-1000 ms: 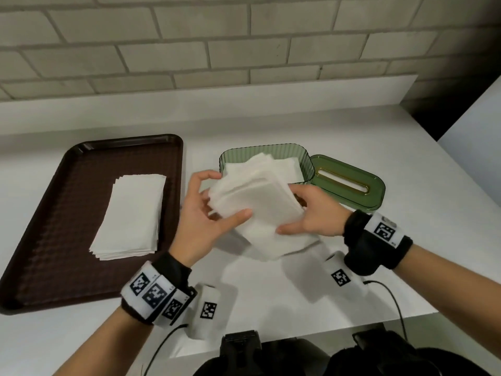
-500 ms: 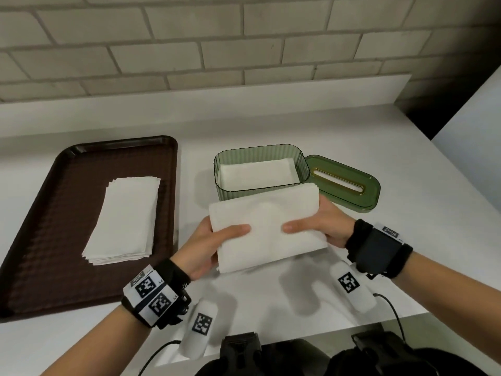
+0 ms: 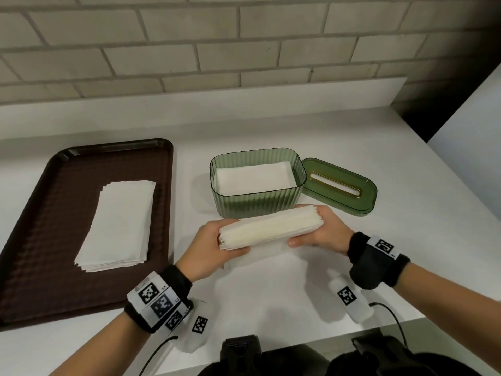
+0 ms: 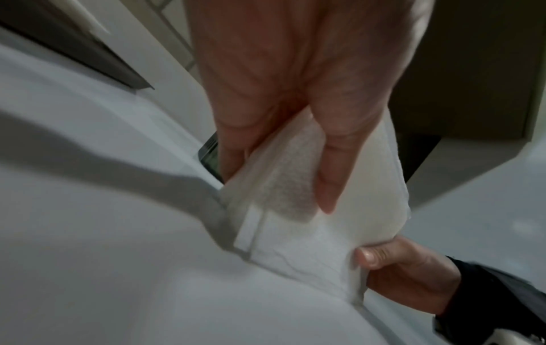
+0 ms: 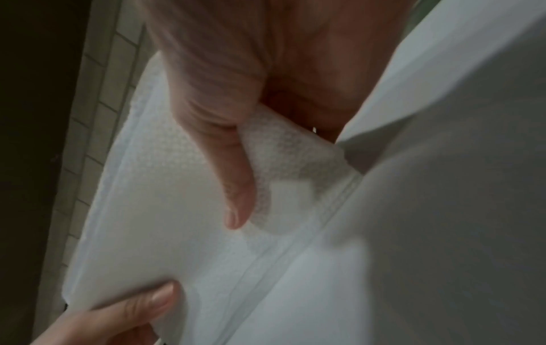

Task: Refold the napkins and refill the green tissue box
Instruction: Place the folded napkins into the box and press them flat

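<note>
A thick stack of white folded napkins [image 3: 268, 229] stands on its long edge on the counter, just in front of the green tissue box [image 3: 257, 199]. My left hand [image 3: 217, 240] grips its left end and my right hand [image 3: 320, 232] grips its right end, thumbs on the near face. The left wrist view shows the stack [image 4: 295, 210] pinched between thumb and fingers; the right wrist view shows the stack [image 5: 177, 198] under my thumb. The box is open with white napkins [image 3: 254, 177] lying inside. Its green slotted lid [image 3: 341, 188] lies to the right of it.
A brown tray [image 3: 40, 213] sits at the left with a second pile of folded napkins [image 3: 119, 221] on it. A brick wall with a white ledge runs along the back. The counter's front edge is close below my wrists.
The loose, fanned stack held above the box came down toward me, was squared flat, and now stands on its edge on the counter between both hands.
</note>
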`<act>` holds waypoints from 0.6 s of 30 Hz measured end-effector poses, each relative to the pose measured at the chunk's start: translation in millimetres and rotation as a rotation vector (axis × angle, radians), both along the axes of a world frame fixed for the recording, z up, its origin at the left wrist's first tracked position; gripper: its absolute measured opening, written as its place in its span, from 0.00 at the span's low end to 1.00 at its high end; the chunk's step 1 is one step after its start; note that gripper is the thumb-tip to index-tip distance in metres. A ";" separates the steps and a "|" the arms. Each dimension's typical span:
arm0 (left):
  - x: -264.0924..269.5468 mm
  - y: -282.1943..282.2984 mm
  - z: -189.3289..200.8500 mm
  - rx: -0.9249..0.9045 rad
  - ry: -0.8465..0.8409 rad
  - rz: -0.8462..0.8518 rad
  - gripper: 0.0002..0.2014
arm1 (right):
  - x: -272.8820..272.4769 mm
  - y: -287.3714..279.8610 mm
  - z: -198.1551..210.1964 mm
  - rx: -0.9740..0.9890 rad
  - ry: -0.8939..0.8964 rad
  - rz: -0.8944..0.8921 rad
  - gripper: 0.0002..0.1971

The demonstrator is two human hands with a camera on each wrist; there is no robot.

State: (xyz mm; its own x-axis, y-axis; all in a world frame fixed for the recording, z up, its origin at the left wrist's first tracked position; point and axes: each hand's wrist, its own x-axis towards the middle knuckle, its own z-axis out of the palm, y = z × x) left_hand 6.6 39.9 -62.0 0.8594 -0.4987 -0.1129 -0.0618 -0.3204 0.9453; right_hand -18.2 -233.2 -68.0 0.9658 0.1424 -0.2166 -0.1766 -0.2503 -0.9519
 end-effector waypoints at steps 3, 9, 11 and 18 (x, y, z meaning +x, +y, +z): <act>6.8 4.4 27.4 0.003 -0.005 -0.036 0.22 | 3.5 -1.2 28.5 -0.006 -0.053 0.020 0.24; 57.5 -5.7 88.7 -0.203 0.118 0.167 0.23 | 53.0 1.4 89.6 0.068 -0.215 -0.164 0.20; 82.8 -12.1 89.5 -0.115 0.134 0.292 0.23 | 77.1 0.9 92.2 0.003 -0.200 -0.212 0.24; 114.4 -31.1 80.3 0.430 -0.166 0.223 0.31 | 96.3 10.8 72.1 -0.461 -0.158 -0.187 0.26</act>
State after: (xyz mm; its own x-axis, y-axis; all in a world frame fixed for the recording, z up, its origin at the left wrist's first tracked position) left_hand 121.1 8.8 18.3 0.9635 -0.2392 -0.1203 -0.0857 -0.7010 0.7080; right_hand 78.1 -222.4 4.1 0.9916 -0.1114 -0.0658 -0.1216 -0.6275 -0.7690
